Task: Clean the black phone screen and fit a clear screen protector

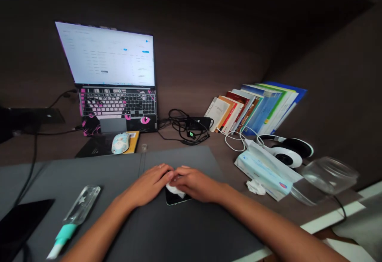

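A black phone (174, 200) lies flat on the dark grey desk mat (179, 234), mostly covered by my hands. My right hand (193, 183) is closed on a crumpled white tissue (176, 191) and presses it against the phone's screen. Beside it, my left hand (152, 184) has its fingers bent around the phone's far left side, steadying it, and its fingertips meet those of the right hand. To the left, a clear spray bottle (78, 208) with a teal collar and white top lies on its side.
An open laptop (117, 111) stands at the back left, with a mouse (121, 143) before it. Cables and a black adapter (199, 123) lie mid-back. Rightward are leaning books (253, 109), headphones (288, 154), a tissue pack (262, 170), a crumpled tissue (256, 187) and a clear jar (330, 176).
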Motion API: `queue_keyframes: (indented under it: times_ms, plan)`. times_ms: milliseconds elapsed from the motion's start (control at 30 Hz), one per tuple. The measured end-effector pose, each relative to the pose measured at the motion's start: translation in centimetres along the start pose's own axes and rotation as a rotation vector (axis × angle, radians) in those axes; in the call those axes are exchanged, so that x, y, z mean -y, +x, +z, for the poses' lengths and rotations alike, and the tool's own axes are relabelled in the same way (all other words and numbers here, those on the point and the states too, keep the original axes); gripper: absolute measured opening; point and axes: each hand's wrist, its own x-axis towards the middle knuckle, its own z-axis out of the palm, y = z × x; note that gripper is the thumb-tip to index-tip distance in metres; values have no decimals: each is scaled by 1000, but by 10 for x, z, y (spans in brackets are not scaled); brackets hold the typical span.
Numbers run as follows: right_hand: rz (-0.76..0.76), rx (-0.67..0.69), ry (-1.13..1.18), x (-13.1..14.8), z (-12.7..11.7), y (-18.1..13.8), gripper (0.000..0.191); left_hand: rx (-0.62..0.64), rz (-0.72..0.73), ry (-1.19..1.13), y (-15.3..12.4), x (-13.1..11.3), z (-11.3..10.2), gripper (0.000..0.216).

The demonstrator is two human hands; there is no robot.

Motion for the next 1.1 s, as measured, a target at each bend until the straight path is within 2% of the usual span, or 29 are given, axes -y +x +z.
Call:
queue_keyframes:
  times_ms: [100, 167, 300, 367, 467, 600, 667, 800, 933, 1000, 1100]
  plan:
    - [-24, 10, -15, -2, 1, 2, 27, -13, -2, 3, -1, 4, 2, 47]
    - [0, 1, 5, -4, -6, -12, 29, -11, 6, 5, -1, 3, 2, 47]
    - [150, -49, 11, -8, -27, -51, 29, 5, 17, 31, 1, -3, -2, 52]
    - [172, -52, -2, -9, -32, -58, 30, 10, 24, 38, 2, -5, -3, 54]
    - [99, -25, -19, -5, -26, -43, 30, 12, 7, 48, 2, -3, -2, 57]
    - [-89, 12, -41, 7, -6, -5, 29, 13, -17, 44, 0, 5, 4, 61]
    - [-110, 11, -63, 12, 0, 3, 29, 20, -30, 34, -1, 8, 5, 63]
    - [-67, 30, 10, 13, -7, -21, 29, 37, -67, 13, -1, 6, 3, 66]
    - [97, 1, 53, -2, -32, -59, 29, 38, -31, 31, 1, -3, -3, 68]
    - [137, -20, 31, -9, -38, -62, 29, 43, -9, 48, 2, -6, -5, 68]
    - [103, -28, -41, -7, -31, -44, 29, 47, -4, 52, 1, -5, -5, 66]
